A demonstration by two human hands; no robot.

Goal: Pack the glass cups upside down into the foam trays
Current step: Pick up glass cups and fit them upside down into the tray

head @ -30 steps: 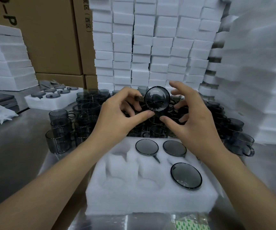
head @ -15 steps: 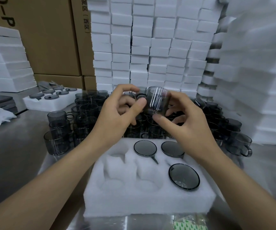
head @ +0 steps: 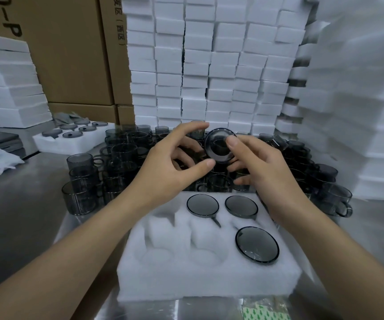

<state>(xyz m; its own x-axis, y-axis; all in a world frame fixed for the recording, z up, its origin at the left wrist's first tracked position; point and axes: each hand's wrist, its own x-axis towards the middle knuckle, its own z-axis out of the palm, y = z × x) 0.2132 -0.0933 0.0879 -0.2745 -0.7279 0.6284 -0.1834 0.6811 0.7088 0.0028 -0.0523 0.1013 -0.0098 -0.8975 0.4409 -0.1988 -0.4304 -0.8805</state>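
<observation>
Both my hands hold one smoky grey glass cup [head: 218,153] in the air above the pile of cups, its round end facing me. My left hand [head: 175,167] pinches its left side with thumb and fingers. My right hand [head: 262,172] grips its right side, thumb across the front. Below them a white foam tray [head: 163,280] lies on the table. Three cups sit upside down in it: two in the far row [head: 202,205] [head: 241,206] and one at the near right [head: 257,244]. The tray's left pockets hold nothing.
Several loose grey cups [head: 80,181] crowd the steel table behind the tray and to both sides. A filled foam tray [head: 47,144] lies at the far left. Stacks of white foam blocks [head: 209,65] and cardboard boxes [head: 70,42] wall the back and right.
The held cup has been turned in my hands: first end-on, then side-on, now its round end faces me again. Both hands stayed above the pile.
</observation>
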